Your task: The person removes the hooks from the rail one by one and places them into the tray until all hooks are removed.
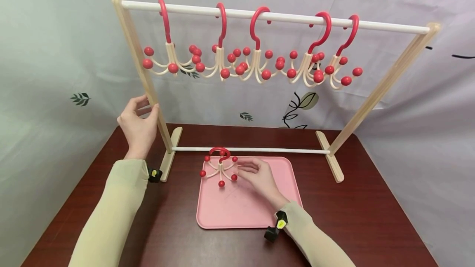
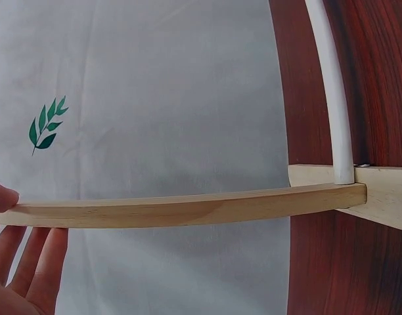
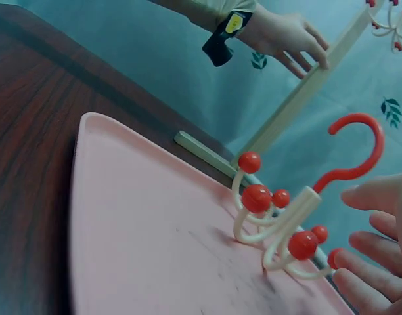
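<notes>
Right hand (image 1: 259, 174) fingertips beside hook (image 1: 219, 167)

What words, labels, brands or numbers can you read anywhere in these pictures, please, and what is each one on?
None: no readable text shows in any view.
Yellow tag on the black wristband of the right hand: mark too small to read.
Pale printed backdrop cloth: only leaf drawings, no lettering.

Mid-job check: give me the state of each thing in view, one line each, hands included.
Left hand: grips the rack's left post.
Right hand: open, fingers beside the loose hook.
Loose hook: standing upright on the tray.
Pink tray: flat on the table.
Rack: upright.
Five hooks: hanging on the top rail.
</notes>
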A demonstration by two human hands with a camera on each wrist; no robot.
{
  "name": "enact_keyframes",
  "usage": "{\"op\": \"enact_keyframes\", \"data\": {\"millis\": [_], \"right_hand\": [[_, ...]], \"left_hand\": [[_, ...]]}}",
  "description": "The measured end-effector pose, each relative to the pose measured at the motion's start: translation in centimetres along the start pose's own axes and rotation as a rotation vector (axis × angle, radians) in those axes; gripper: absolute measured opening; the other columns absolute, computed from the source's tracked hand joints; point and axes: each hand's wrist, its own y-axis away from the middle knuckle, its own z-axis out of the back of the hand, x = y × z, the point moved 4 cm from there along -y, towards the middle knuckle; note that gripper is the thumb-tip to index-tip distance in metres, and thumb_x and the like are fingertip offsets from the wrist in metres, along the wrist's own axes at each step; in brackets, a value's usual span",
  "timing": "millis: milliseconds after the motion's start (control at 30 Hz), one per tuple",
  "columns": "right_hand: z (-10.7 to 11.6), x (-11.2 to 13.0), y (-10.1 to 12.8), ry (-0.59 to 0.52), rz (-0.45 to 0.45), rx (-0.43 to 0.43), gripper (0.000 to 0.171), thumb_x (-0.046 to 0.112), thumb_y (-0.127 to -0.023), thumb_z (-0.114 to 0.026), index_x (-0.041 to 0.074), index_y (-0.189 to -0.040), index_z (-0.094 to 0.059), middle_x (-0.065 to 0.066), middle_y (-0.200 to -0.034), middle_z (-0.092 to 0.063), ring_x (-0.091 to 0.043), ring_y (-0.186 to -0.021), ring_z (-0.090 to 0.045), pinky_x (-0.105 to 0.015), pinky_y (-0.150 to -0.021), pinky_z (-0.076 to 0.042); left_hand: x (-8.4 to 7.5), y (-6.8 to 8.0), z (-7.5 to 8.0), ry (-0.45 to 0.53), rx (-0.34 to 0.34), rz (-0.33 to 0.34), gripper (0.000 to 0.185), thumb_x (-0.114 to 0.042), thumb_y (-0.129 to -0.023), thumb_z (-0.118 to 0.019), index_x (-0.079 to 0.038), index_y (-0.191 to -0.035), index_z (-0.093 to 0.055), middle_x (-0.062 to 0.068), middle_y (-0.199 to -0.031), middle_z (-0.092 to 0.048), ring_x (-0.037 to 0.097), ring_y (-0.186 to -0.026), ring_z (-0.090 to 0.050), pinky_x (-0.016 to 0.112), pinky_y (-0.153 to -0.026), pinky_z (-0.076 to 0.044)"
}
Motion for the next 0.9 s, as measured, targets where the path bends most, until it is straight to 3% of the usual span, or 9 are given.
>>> {"op": "enact_keyframes", "data": {"millis": [200, 367, 600, 900], "right_hand": [[2.0, 0.1, 1.3, 0.021, -0.011, -0.019, 0.035, 0.002, -0.085, -0.082, -0.001, -0.119, -0.072, -0.02, -0.117, -0.071, -0.031, -0.107, -0.07, -0.03, -0.088, -0.058], [3.7, 0.0, 2.1, 0.029, -0.009, -0.053, 0.036, 0.002, -0.084, -0.083, -0.002, -0.118, -0.072, -0.026, -0.117, -0.069, -0.034, -0.108, -0.069, -0.031, -0.088, -0.058], [6.4, 0.0, 3.1, 0.017, -0.009, -0.121, 0.037, -0.002, -0.084, -0.083, -0.006, -0.119, -0.071, -0.03, -0.118, -0.067, -0.038, -0.109, -0.068, -0.032, -0.086, -0.059], [9.9, 0.0, 4.0, 0.013, -0.039, -0.237, 0.039, 0.001, -0.086, -0.081, -0.007, -0.122, -0.069, -0.024, -0.122, -0.068, -0.026, -0.107, -0.071, -0.029, -0.083, -0.06]], "left_hand": [[-0.1, 0.0, 0.0, 0.01, 0.001, -0.006, 0.028, -0.017, -0.093, -0.074, -0.011, -0.12, -0.074, 0.001, -0.109, -0.075, 0.014, -0.091, -0.072, 0.026, -0.078, -0.06], [-0.2, 0.0, 0.1, 0.016, -0.002, -0.015, 0.027, -0.016, -0.093, -0.074, -0.01, -0.119, -0.074, 0.002, -0.109, -0.075, 0.013, -0.09, -0.072, 0.031, -0.079, -0.061], [-0.2, 0.1, 0.1, 0.019, 0.0, -0.01, 0.027, -0.015, -0.093, -0.074, -0.01, -0.119, -0.074, 0.004, -0.109, -0.075, 0.02, -0.092, -0.073, 0.02, -0.076, -0.059], [-0.4, 0.1, 0.1, 0.026, -0.006, 0.002, 0.027, -0.013, -0.091, -0.077, -0.011, -0.118, -0.075, 0.004, -0.108, -0.076, 0.022, -0.091, -0.074, 0.023, -0.075, -0.06]]}}
